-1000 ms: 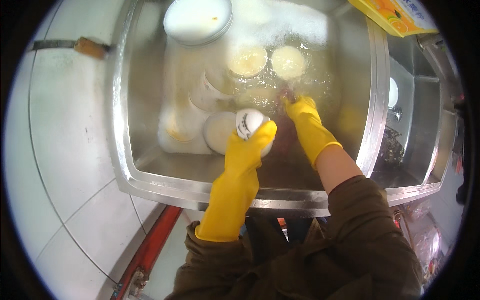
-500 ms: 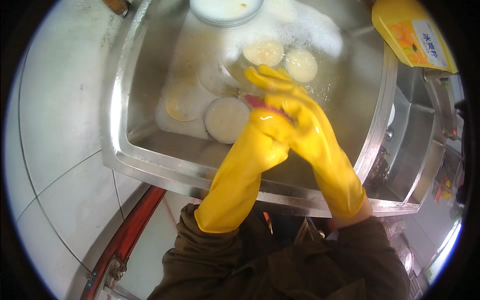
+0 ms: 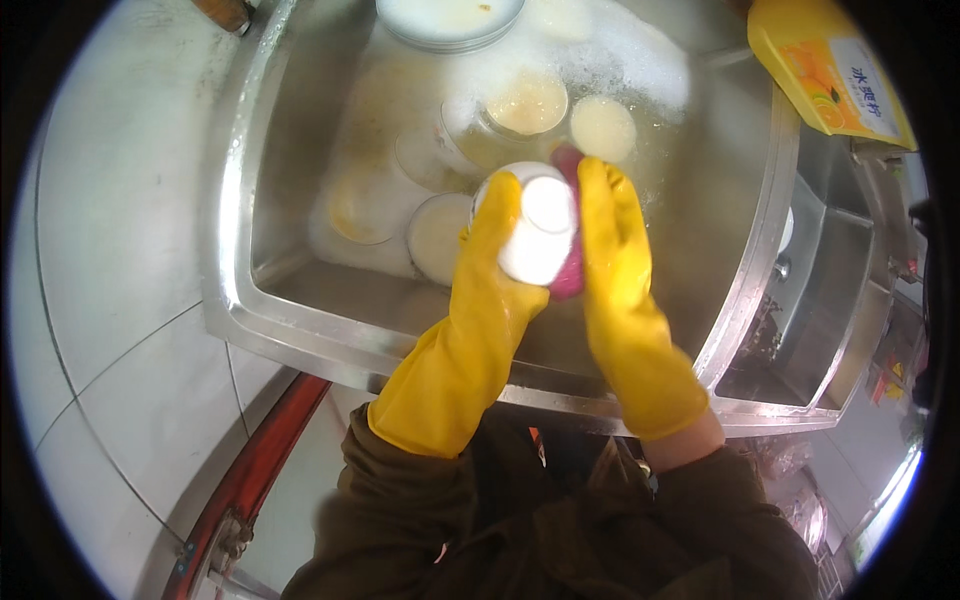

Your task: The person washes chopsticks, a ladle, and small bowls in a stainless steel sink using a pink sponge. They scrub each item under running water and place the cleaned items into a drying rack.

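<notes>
Yellow rubber gloves cover both of my hands, which are over the sink. A small white bowl (image 3: pixel 538 250) is in the grip of my left hand (image 3: pixel 490 262), its underside and foot ring turned up toward me. Against the bowl's right side my right hand (image 3: pixel 616 235) presses a magenta scrubbing cloth (image 3: pixel 571 278), with fingers stretched along it. Whether it is a cloth or a scrub pad is hard to make out. Just beyond and left of the hands, several bowls lie in soapy water, among them a round bowl (image 3: pixel 437 240) partly hidden by my left glove.
The metal sink (image 3: pixel 300 325) holds cloudy water and white foam (image 3: pixel 640 65). A stack of plates (image 3: pixel 450 25) stands at its far side. On the right rim is a yellow bottle (image 3: pixel 800 60), with another basin (image 3: pixel 820 290) beside it. Left is a tiled surface (image 3: pixel 120 250).
My hands have come apart from their overlapped position and turned. The white bowl, hidden before, now shows between them, with the magenta cloth at its right side.
</notes>
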A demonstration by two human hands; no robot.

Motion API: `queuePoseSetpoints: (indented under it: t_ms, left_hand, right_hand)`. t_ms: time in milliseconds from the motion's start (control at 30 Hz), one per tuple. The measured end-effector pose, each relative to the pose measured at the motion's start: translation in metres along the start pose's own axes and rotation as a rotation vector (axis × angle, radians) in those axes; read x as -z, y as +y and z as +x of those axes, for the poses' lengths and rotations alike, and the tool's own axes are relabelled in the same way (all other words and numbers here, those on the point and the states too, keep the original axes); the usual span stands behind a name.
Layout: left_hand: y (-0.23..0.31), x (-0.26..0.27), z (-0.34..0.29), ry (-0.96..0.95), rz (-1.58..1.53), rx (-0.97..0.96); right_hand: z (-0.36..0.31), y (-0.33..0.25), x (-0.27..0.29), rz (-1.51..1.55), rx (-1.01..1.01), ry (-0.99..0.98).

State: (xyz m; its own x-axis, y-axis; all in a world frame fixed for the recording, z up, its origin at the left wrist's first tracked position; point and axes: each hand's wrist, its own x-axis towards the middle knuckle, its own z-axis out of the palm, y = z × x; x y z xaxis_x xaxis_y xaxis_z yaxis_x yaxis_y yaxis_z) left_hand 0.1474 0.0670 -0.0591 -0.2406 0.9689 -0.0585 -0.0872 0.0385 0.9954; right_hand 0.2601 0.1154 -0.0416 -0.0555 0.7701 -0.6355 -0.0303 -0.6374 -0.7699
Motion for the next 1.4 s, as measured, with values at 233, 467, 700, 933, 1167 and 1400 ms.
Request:
queuePoseSetpoints:
  t_ms: [233,467,700,933,1167,1400]
  left_hand:
    - [-0.021,-0.004,0.006,0.190,-1.069,0.640]
    - [-0.013,-0.005,0.005,0.368,-0.975,0.663]
    - [-0.047,0.006,-0.011,0.126,0.364,-0.064]
    - [-0.040,0.003,-0.013,0.120,0.417,0.121]
    - [-0.023,0.000,0.005,0.278,-1.302,0.649]
    - [-0.009,0.005,0.002,0.115,-0.775,0.399]
  right_hand:
    - [-0.001,0.023,-0.018,-0.169,0.252,0.088]
    - [0.098,0.042,0.042,-0.733,-0.076,0.108]
    - [0.101,0.078,0.073,-1.399,0.257,-0.114]
    - [0.067,0.043,0.044,-0.841,-0.235,0.032]
    - [-0.015,0.012,0.031,-0.512,0.836,-0.380]
    - [0.013,-0.016,-0.003,-0.136,0.193,-0.075]
